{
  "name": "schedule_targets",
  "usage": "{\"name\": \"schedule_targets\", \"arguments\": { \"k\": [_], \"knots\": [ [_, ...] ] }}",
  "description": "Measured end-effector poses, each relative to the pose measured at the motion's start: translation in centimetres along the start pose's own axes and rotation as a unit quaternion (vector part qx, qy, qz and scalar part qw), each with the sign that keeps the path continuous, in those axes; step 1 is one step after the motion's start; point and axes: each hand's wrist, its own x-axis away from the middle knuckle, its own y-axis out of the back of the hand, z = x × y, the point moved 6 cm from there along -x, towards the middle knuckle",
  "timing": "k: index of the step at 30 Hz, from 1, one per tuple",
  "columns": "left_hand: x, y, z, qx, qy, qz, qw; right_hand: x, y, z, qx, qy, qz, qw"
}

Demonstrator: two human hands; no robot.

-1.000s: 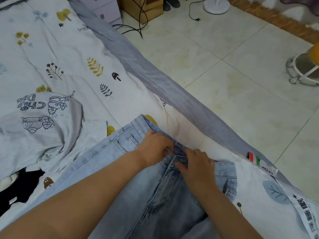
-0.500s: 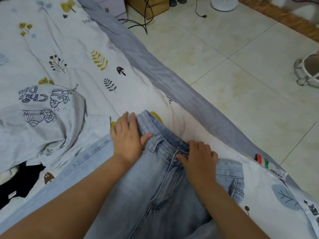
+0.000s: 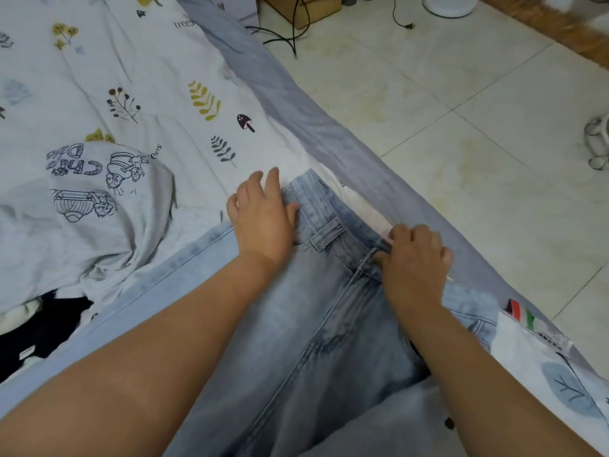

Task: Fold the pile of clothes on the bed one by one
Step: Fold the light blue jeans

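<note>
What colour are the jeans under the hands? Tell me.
Light, washed blue jeans, seen in the head view.

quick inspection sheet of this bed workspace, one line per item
surface: bed with leaf-print sheet, grey border along its edge
job's things: light blue jeans spread flat; grey printed t-shirt crumpled beside them; black garment partly under it
clutter: nothing seen
hands: left hand open, flat at the waistband corner; right hand curled at the fly, grip unclear
cables: black cables and a loose plug on the floor
surroundings: tiled floor, cardboard box, white fan base
</note>
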Motion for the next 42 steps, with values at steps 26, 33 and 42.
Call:
{"name": "schedule_targets", "arguments": {
  "k": [26,33,42],
  "knots": [
    [19.1,10.3,19.4,-0.016,0.033,0.159,0.987,15.6,0.8,18.5,-0.165,0.295,0.094,0.936],
    [26.5,16.0,33.8,-0.076,0.196,0.092,0.973,23.8,-1.6,26.0,-0.188,0.359,0.154,0.901],
    [36.7,21.8,50.2,-0.082,0.436,-0.059,0.894,32.2,-6.3,35.1,-0.022,0.413,0.209,0.886]
  ]
}}
